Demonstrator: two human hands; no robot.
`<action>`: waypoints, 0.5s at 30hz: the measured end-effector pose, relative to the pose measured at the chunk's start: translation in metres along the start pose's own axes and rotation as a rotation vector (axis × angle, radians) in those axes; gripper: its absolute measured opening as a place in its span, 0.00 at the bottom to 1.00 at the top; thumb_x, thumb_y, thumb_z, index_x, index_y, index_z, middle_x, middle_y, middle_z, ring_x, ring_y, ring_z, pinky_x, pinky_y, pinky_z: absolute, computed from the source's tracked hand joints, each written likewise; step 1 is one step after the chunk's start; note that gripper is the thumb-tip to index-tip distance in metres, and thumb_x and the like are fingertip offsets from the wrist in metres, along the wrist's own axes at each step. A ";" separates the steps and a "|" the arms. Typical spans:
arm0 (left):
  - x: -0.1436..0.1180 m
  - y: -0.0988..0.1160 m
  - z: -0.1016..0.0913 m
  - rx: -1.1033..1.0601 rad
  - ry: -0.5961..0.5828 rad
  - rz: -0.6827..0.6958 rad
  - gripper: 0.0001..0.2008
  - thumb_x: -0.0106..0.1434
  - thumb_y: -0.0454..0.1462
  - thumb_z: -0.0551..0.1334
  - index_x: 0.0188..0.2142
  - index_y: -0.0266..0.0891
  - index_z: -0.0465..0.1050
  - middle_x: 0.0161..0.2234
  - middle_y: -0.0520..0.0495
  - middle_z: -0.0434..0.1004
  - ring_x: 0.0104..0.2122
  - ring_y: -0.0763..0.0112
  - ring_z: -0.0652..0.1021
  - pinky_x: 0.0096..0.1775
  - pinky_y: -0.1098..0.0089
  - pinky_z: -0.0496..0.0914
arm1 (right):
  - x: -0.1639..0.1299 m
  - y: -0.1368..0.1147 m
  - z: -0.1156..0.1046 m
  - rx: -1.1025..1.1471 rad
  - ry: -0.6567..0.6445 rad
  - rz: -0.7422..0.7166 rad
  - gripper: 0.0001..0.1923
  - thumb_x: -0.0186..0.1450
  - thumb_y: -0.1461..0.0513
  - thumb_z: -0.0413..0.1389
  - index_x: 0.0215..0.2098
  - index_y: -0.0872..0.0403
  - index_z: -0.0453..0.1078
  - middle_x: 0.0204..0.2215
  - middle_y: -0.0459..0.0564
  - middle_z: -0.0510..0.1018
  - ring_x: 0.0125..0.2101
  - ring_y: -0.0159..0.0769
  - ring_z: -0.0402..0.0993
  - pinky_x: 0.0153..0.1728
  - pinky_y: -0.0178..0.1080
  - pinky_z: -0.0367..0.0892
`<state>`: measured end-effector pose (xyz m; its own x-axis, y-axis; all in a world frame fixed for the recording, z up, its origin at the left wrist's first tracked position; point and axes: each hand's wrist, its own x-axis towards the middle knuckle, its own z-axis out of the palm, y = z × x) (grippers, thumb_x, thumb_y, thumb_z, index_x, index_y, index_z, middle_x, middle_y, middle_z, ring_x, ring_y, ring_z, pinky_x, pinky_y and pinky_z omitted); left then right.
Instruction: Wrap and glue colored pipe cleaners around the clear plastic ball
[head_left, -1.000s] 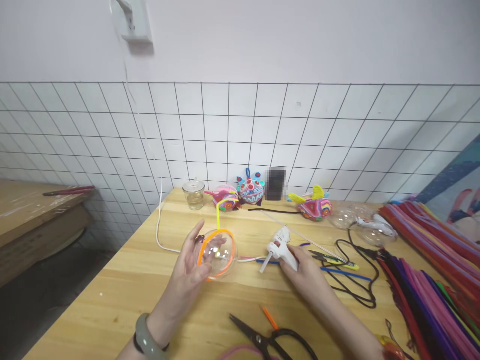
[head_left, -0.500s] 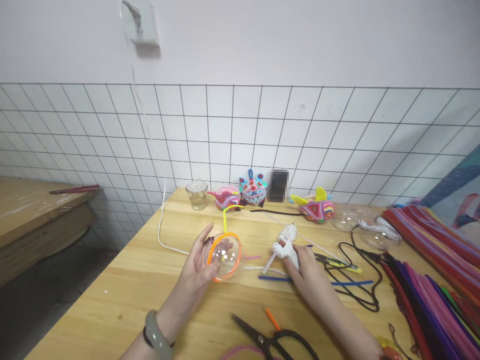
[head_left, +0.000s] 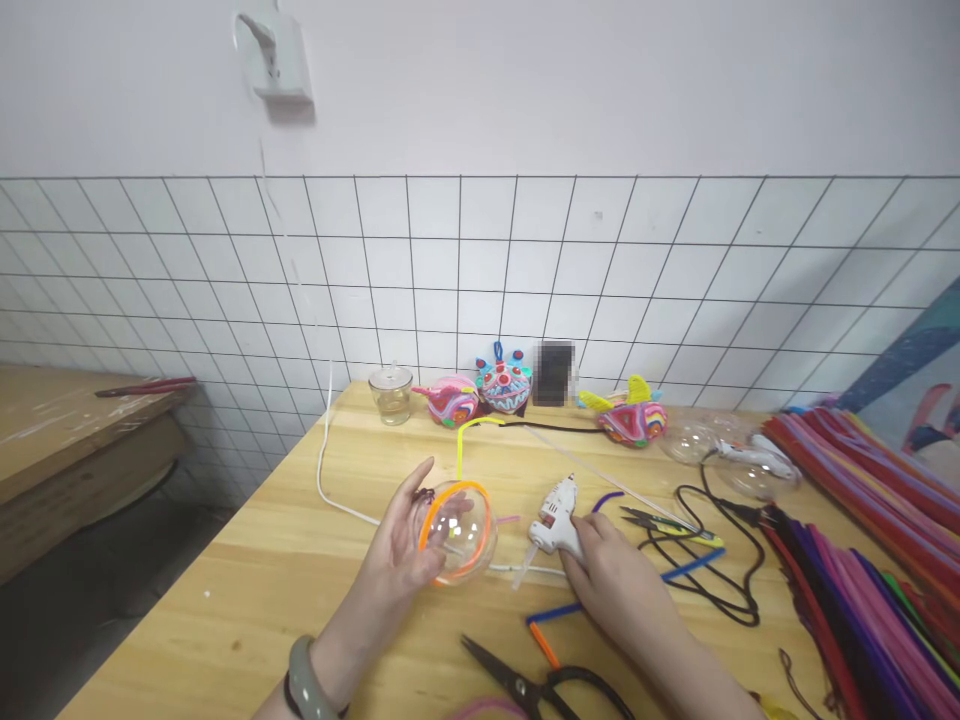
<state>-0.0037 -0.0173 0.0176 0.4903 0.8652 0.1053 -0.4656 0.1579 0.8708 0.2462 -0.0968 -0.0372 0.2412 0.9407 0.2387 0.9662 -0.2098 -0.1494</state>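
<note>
Here, glue gun (head_left: 556, 522) in right grip (head_left: 616, 577), axis aslant, nozzle (head_left: 571, 480) toward wall (head_left: 547, 270)

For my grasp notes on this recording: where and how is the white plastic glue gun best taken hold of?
I'd grip the white plastic glue gun by its handle, from the near right, as the right hand does: the handle slants that way, while the nozzle points away and the translucent glue stick juts behind, toward the near left.

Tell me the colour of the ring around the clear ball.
The ring is orange, seen best in the head view.
</note>
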 end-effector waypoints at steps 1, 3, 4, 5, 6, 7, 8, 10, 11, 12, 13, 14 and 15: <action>-0.001 0.000 0.000 -0.004 -0.008 -0.008 0.42 0.46 0.44 0.75 0.60 0.50 0.63 0.49 0.44 0.73 0.56 0.50 0.70 0.57 0.58 0.64 | -0.001 0.001 -0.002 -0.011 0.013 -0.014 0.15 0.65 0.65 0.49 0.47 0.60 0.71 0.43 0.63 0.77 0.43 0.51 0.77 0.41 0.47 0.71; -0.003 0.000 0.001 -0.013 -0.036 -0.021 0.41 0.45 0.45 0.75 0.59 0.52 0.65 0.47 0.46 0.72 0.54 0.50 0.71 0.55 0.59 0.65 | -0.004 0.003 -0.009 -0.033 0.047 -0.033 0.16 0.64 0.64 0.52 0.48 0.62 0.71 0.46 0.67 0.76 0.45 0.55 0.75 0.43 0.51 0.71; -0.003 0.000 0.001 -0.018 -0.055 -0.019 0.40 0.45 0.44 0.75 0.58 0.52 0.66 0.45 0.46 0.72 0.53 0.51 0.72 0.55 0.60 0.65 | -0.006 0.004 -0.013 -0.045 0.063 -0.035 0.17 0.63 0.63 0.53 0.49 0.62 0.71 0.47 0.69 0.75 0.46 0.59 0.74 0.43 0.54 0.70; -0.004 -0.001 0.002 -0.022 -0.085 -0.015 0.40 0.45 0.44 0.76 0.58 0.53 0.67 0.44 0.47 0.73 0.52 0.52 0.73 0.54 0.61 0.66 | -0.008 0.003 -0.017 -0.051 0.092 -0.044 0.19 0.63 0.61 0.54 0.49 0.63 0.71 0.49 0.71 0.75 0.47 0.61 0.73 0.44 0.57 0.70; -0.005 -0.001 0.003 -0.027 -0.129 -0.011 0.39 0.45 0.43 0.76 0.57 0.53 0.67 0.43 0.47 0.73 0.51 0.53 0.74 0.54 0.61 0.66 | -0.010 0.002 -0.022 -0.043 0.140 -0.073 0.19 0.63 0.60 0.55 0.50 0.62 0.71 0.50 0.71 0.74 0.48 0.62 0.72 0.46 0.59 0.69; -0.006 -0.002 0.004 -0.031 -0.196 -0.014 0.39 0.46 0.42 0.76 0.58 0.53 0.67 0.43 0.46 0.74 0.50 0.54 0.74 0.53 0.62 0.66 | -0.013 -0.001 -0.027 -0.018 0.208 -0.128 0.19 0.64 0.60 0.54 0.51 0.61 0.70 0.51 0.69 0.73 0.50 0.61 0.71 0.48 0.60 0.67; -0.007 -0.002 0.005 -0.039 -0.278 -0.024 0.40 0.46 0.41 0.76 0.58 0.53 0.66 0.44 0.45 0.75 0.51 0.53 0.74 0.53 0.61 0.66 | -0.015 -0.006 -0.031 0.019 0.290 -0.203 0.19 0.65 0.60 0.53 0.53 0.58 0.68 0.52 0.67 0.73 0.52 0.59 0.70 0.50 0.59 0.66; -0.010 -0.003 0.009 -0.058 -0.447 -0.062 0.41 0.46 0.43 0.75 0.59 0.53 0.65 0.46 0.43 0.75 0.51 0.53 0.74 0.53 0.59 0.65 | -0.021 -0.018 -0.038 0.117 0.423 -0.407 0.20 0.66 0.65 0.52 0.56 0.54 0.64 0.54 0.61 0.73 0.58 0.53 0.64 0.56 0.58 0.62; -0.012 -0.004 0.011 -0.066 -0.515 -0.086 0.42 0.46 0.43 0.75 0.60 0.53 0.64 0.47 0.43 0.74 0.51 0.53 0.74 0.53 0.58 0.65 | -0.024 -0.024 -0.041 0.149 0.425 -0.493 0.23 0.65 0.68 0.51 0.59 0.53 0.61 0.55 0.59 0.72 0.61 0.52 0.60 0.57 0.58 0.59; -0.014 -0.005 0.013 -0.069 -0.565 -0.109 0.43 0.46 0.44 0.75 0.60 0.53 0.63 0.47 0.43 0.74 0.51 0.53 0.73 0.53 0.57 0.64 | -0.026 -0.030 -0.044 0.175 0.391 -0.570 0.26 0.64 0.70 0.51 0.60 0.54 0.59 0.57 0.58 0.72 0.63 0.51 0.56 0.58 0.58 0.58; -0.015 -0.006 0.014 -0.069 -0.596 -0.128 0.43 0.46 0.43 0.75 0.61 0.53 0.62 0.47 0.43 0.73 0.51 0.53 0.73 0.54 0.56 0.63 | -0.028 -0.036 -0.047 0.204 0.348 -0.630 0.28 0.63 0.70 0.51 0.60 0.54 0.59 0.56 0.58 0.72 0.64 0.51 0.55 0.59 0.58 0.58; -0.017 -0.006 0.015 -0.067 -0.610 -0.138 0.43 0.46 0.42 0.75 0.61 0.53 0.62 0.48 0.43 0.73 0.51 0.53 0.73 0.54 0.56 0.62 | -0.029 -0.041 -0.051 0.234 0.284 -0.666 0.28 0.62 0.70 0.52 0.60 0.54 0.58 0.55 0.57 0.74 0.63 0.51 0.56 0.58 0.57 0.58; -0.018 -0.007 0.016 -0.063 -0.620 -0.143 0.43 0.47 0.40 0.75 0.61 0.53 0.62 0.49 0.43 0.73 0.52 0.54 0.72 0.55 0.55 0.61 | -0.029 -0.045 -0.054 0.274 0.221 -0.689 0.27 0.62 0.70 0.52 0.60 0.54 0.59 0.53 0.57 0.76 0.60 0.51 0.61 0.57 0.56 0.60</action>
<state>0.0028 -0.0414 0.0176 0.8771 0.4008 0.2649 -0.3973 0.2953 0.8688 0.2005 -0.1294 0.0145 -0.3661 0.7540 0.5454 0.8550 0.5040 -0.1228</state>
